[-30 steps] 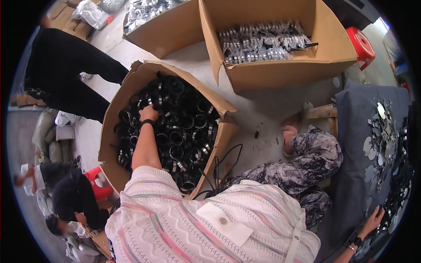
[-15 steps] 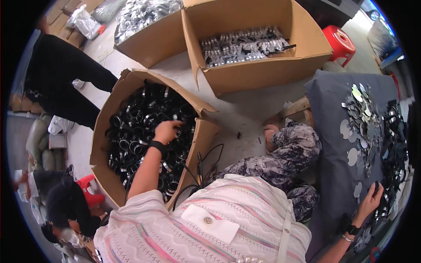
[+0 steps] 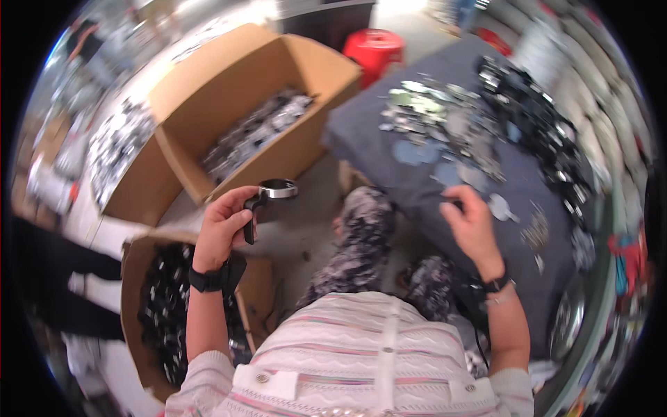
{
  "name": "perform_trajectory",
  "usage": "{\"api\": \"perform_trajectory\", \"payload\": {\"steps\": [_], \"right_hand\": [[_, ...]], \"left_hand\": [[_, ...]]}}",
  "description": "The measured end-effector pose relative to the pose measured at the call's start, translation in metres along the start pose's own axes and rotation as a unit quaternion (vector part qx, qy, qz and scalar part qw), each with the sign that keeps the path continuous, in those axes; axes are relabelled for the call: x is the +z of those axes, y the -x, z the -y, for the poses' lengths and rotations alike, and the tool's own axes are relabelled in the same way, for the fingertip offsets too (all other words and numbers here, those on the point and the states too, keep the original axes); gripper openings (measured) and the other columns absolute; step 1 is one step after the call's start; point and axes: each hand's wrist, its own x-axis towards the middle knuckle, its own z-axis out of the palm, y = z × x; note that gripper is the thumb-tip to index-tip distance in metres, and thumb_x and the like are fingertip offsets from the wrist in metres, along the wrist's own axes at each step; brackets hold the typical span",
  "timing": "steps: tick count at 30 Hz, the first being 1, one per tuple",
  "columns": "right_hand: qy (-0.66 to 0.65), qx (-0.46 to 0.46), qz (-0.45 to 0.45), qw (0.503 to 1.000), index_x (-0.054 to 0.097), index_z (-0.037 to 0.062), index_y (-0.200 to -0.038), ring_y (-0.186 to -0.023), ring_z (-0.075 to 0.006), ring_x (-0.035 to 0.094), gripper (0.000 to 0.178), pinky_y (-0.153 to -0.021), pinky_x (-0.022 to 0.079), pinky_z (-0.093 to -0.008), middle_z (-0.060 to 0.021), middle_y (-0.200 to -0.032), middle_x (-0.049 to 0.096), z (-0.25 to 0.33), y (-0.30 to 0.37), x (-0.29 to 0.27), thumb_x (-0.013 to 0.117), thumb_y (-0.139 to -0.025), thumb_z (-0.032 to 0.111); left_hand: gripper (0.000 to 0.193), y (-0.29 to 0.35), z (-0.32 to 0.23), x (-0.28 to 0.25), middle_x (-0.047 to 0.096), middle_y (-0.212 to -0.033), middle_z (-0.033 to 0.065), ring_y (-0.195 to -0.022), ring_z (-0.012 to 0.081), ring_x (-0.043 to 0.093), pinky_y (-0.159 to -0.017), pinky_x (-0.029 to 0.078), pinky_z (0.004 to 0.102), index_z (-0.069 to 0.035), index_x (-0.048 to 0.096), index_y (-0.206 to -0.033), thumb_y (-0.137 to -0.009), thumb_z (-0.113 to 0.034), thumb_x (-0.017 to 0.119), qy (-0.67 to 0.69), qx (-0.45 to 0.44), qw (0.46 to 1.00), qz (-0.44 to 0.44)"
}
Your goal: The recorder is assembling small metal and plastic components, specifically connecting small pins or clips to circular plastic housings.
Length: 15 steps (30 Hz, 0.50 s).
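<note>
My left hand [image 3: 217, 228] is closed round the black handle of a ring with a silver band [image 3: 278, 188]. It is lifted above the floor gap, in front of the far cardboard boxes, and the ring points right. My right hand [image 3: 475, 228] is above the near edge of the grey cloth-covered table [image 3: 368, 132], its thumb and fingers pinched on a small dark piece [image 3: 457, 206], too small to make out. Shiny flat discs [image 3: 417, 152] lie loose on the cloth beyond that hand. A pile of black parts with shiny bits [image 3: 535, 125] lies along the table's far right side.
At lower left, an open cardboard box [image 3: 133, 278] holds many black rings. Two bigger boxes stand farther off, one [image 3: 333, 80] with wrapped shiny parts inside. A red stool [image 3: 375, 52] is behind the table. A person's dark-clothed legs [image 3: 62, 278] are at the left; sacks [image 3: 590, 83] line the right.
My left hand has come out of the box of black rings, now holding one ring. The view has turned right, and my right hand is now over the table's near edge.
</note>
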Motion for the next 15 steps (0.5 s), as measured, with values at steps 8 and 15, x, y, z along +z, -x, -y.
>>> {"api": "perform_trajectory", "payload": {"steps": [8,15], "right_hand": [[0.132,0.166,-0.099,0.972,0.061,0.0035,-0.09,-0.059,-0.0243,0.06,0.018,-0.056,0.044,-0.0344,-0.0131,-0.066,0.06,-0.045,0.036,-0.041,0.068,-0.077,0.014],[0.339,0.13,-0.182,0.914,0.064,0.0043,-0.096,-0.079,-0.0369,0.063,0.013,-0.07,0.049,-0.0452,-0.0185,-0.086,0.061,-0.086,0.029,-0.08,0.057,-0.085,0.007]], "left_hand": [[0.06,-0.075,0.007,0.175,0.058,-0.073,-0.0016,-0.051,0.0011,0.044,-0.042,0.03,0.0151,-0.009,0.042,-0.137,-0.081,0.005,0.058,-0.039,0.066,0.976,0.202],[0.072,-0.096,0.051,0.239,0.046,-0.068,-0.0063,-0.06,0.0021,0.039,-0.056,0.033,0.0186,-0.008,0.034,-0.143,-0.079,0.006,0.063,-0.058,0.1,0.97,0.215]]}}
